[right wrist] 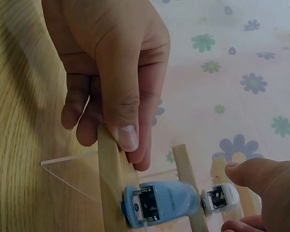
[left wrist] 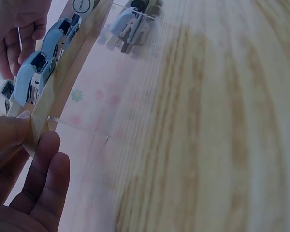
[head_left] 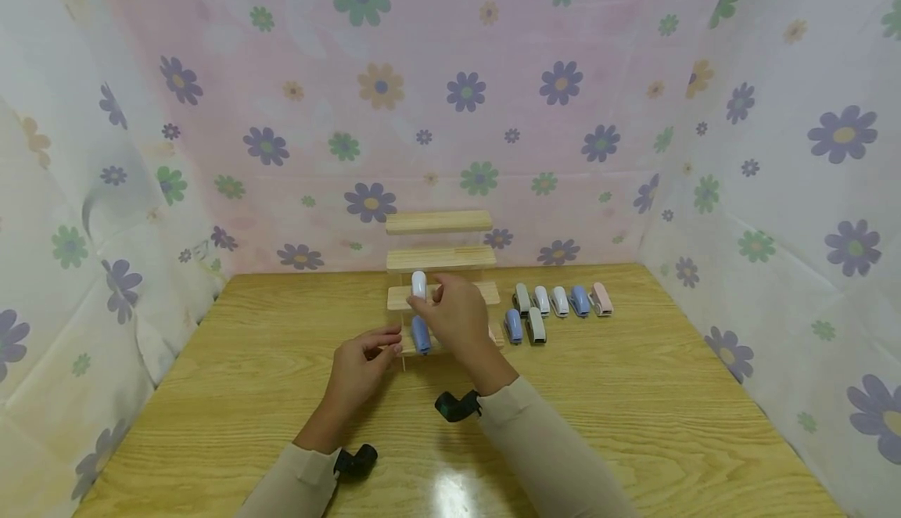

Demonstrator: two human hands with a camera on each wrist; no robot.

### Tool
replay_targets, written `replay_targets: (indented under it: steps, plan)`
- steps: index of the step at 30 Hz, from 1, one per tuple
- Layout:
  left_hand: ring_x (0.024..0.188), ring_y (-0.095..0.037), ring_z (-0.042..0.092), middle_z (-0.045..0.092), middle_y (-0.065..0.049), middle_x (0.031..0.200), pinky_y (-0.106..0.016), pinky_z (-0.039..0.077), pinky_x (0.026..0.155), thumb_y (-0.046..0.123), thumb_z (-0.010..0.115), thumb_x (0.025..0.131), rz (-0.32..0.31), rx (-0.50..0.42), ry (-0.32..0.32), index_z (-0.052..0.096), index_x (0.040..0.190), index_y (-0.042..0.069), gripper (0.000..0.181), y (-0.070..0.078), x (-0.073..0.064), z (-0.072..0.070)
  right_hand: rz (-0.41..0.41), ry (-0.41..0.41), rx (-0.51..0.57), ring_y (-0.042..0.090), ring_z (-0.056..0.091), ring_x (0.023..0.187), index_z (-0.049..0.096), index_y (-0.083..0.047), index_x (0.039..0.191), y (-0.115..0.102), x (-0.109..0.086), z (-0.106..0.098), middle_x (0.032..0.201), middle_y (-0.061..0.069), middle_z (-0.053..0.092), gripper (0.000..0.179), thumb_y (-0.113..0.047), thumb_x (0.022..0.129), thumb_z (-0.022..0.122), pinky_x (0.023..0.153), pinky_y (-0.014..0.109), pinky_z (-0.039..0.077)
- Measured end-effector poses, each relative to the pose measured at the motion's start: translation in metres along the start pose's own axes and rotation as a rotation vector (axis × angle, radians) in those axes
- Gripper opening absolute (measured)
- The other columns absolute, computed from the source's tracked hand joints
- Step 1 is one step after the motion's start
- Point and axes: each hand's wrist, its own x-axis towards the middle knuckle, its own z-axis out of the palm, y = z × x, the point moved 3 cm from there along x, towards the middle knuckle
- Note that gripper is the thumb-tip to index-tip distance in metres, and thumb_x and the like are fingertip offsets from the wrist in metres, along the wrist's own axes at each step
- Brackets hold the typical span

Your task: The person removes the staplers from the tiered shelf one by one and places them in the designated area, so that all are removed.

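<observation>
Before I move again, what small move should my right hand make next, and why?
I'd probably settle the white stapler onto the second shelf from the bottom: the right hand has it at that shelf's left part, and the left hand pinches the bottom shelf by its left end. Whether the stapler already bears on the wood is unclear.

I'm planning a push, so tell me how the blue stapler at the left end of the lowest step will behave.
The blue stapler should stay stiff, since it looks like hard plastic. Its glossy, rounded top may prove slippery. On its narrow wooden step, it could tip off.
</observation>
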Motion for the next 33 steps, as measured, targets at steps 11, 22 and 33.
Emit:
replay_targets:
  steps: [11, 22, 33]
  plan:
    - [0.105, -0.019, 0.072, 0.073, 0.002, 0.13, -0.021, 0.057, 0.076, 0.016, 0.078, 0.095, -0.009, -0.018, -0.001, 0.082, 0.11, 0.014, 0.016, -0.0012, 0.0011, 0.0004, -0.007, -0.014, -0.03, 0.01, 0.05, 0.043, 0.074, -0.011, 0.12, -0.0034, 0.0029, 0.0068, 0.056, -0.007, 0.057, 0.045, -0.043, 0.089, 0.082, 0.039, 0.025, 0.036]
    - [0.102, -0.018, 0.073, 0.073, 0.002, 0.129, -0.022, 0.057, 0.075, 0.017, 0.078, 0.095, -0.001, -0.004, 0.006, 0.082, 0.111, 0.013, 0.017, -0.0009, 0.0006, 0.0002, -0.034, -0.01, -0.017, 0.008, 0.052, 0.044, 0.077, -0.008, 0.111, -0.0036, 0.0026, 0.0101, 0.058, -0.006, 0.06, 0.03, -0.032, 0.093, 0.078, 0.04, 0.025, 0.04]
    - [0.101, -0.016, 0.072, 0.073, 0.005, 0.129, -0.021, 0.056, 0.077, 0.018, 0.078, 0.095, -0.032, -0.009, -0.005, 0.082, 0.11, 0.015, 0.016, -0.0016, 0.0008, 0.0, -0.059, 0.035, -0.013, 0.006, 0.052, 0.051, 0.078, -0.009, 0.109, -0.0015, 0.0007, 0.0077, 0.068, -0.004, 0.064, 0.026, -0.025, 0.09, 0.074, 0.044, 0.024, 0.042]
